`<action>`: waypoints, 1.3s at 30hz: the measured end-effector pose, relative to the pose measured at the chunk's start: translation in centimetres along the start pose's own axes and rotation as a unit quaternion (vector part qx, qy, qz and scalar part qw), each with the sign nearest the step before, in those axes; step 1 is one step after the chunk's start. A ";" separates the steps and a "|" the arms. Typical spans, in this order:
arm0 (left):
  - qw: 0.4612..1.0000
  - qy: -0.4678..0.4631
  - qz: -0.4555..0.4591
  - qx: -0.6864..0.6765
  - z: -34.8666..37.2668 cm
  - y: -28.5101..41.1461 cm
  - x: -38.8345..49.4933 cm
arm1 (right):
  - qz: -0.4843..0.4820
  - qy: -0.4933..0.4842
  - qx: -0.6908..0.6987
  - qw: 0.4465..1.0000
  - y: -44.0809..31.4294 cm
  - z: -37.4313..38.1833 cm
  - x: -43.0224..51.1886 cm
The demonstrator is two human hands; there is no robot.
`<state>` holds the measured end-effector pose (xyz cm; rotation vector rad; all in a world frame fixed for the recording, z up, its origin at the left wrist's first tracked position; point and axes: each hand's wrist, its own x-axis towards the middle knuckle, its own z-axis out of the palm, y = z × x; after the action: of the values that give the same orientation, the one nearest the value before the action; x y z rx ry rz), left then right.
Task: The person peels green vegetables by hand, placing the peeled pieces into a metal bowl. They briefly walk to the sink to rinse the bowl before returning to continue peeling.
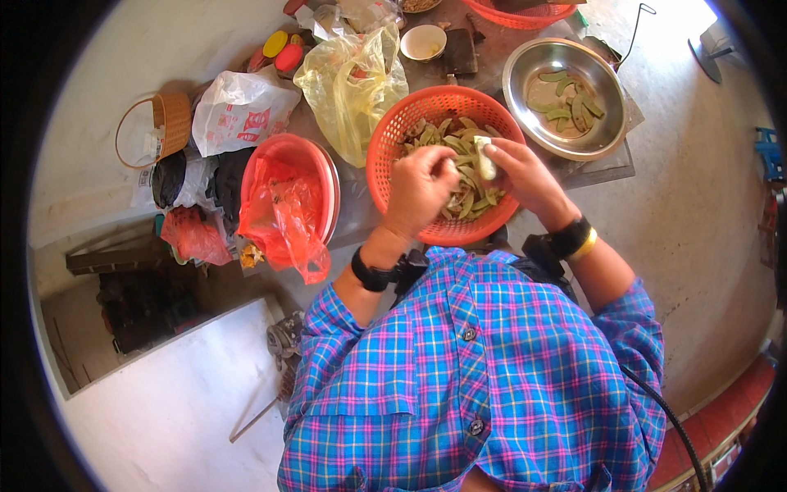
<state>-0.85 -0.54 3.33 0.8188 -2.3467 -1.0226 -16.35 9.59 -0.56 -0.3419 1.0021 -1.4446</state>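
Note:
My right hand [522, 175] grips a pale green bean pod [486, 161] between thumb and fingers, over a red-orange plastic colander [446, 238]. Close by on the left, my left hand [424, 181] is curled with thumb and fingertips drawn together. It is blurred, and I cannot tell whether anything small is pinched there. Many flat green pods [467, 200] fill the bottom of the colander, partly hidden beneath both hands. To the right stands a stainless steel basin [513, 114] with several curved green pods [581, 114] in it.
A yellow plastic bag [353, 86] and a white bowl [423, 43] lie beyond the colander. On the left are a red basin [292, 144] holding a red plastic bag [289, 209], a white printed bag [243, 114] and a wicker basket [173, 120]. Another red colander [522, 18] sits at the far edge.

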 end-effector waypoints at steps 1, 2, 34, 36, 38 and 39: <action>0.996 0.022 -0.063 -0.064 -0.5 -0.5 0.3 | 0.009 -0.008 0.010 1.000 0.0 -0.2 -0.2; 0.995 0.031 -0.071 -0.062 -1.3 -1.1 0.4 | 0.012 -0.024 0.025 0.999 0.0 -0.6 -0.4; 0.978 -0.072 -0.117 0.159 -2.0 -6.9 -4.0 | -0.072 -0.011 -0.669 0.740 7.8 -7.4 9.4; 0.980 -0.072 -0.109 0.148 -1.9 -6.8 -3.9 | -0.115 0.017 -0.646 0.755 7.2 -6.6 8.9; 0.983 -0.069 -0.105 0.136 -1.9 -6.6 -3.8 | -0.129 0.016 -0.593 0.794 6.3 -5.5 8.0; 0.984 -0.073 -0.106 0.124 -1.9 -6.4 -3.7 | -0.122 0.001 -0.552 0.825 5.6 -5.1 7.4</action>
<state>5.11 -2.55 -0.98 1.1430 -2.5927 -0.9093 -17.65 5.58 -10.24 -1.3464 1.7822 -0.9158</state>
